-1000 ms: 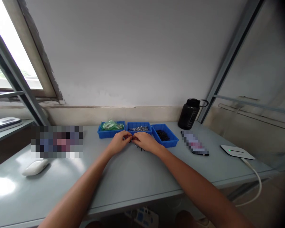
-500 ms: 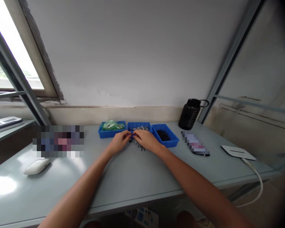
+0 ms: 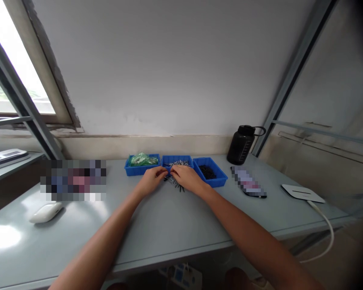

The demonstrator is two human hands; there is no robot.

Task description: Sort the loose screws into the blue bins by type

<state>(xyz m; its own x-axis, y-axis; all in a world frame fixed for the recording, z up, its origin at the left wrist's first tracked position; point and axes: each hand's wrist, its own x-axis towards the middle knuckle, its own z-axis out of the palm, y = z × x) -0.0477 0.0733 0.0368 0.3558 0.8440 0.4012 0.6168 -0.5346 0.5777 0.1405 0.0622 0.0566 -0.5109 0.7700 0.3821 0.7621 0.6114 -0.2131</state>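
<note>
My left hand [image 3: 152,179] and my right hand [image 3: 186,177] meet closely at the front of the middle blue bin [image 3: 177,157]. On both, thumb and fingers are drawn together in a pinch; whatever they hold is too small to make out. Beneath them, on the table, lies a small pile of thin metal rods with dark ends [image 3: 178,185], partly covered by the right hand. More silvery rods [image 3: 183,163] fill the middle bin. Small black pieces [image 3: 207,172] lie in the right blue bin [image 3: 220,182].
A left blue bin [image 3: 136,172] holds a green plastic bag [image 3: 142,159]. Behind the right bin stands a black bottle [image 3: 241,146], with a phone [image 3: 248,183] in front. A white corded pad [image 3: 302,193] lies far right; a white case [image 3: 46,212] sits left on the table [image 3: 169,229].
Almost nothing differs. Both hands stay pinched in the same place, with only a slight shift of the fingers and of the camera.
</note>
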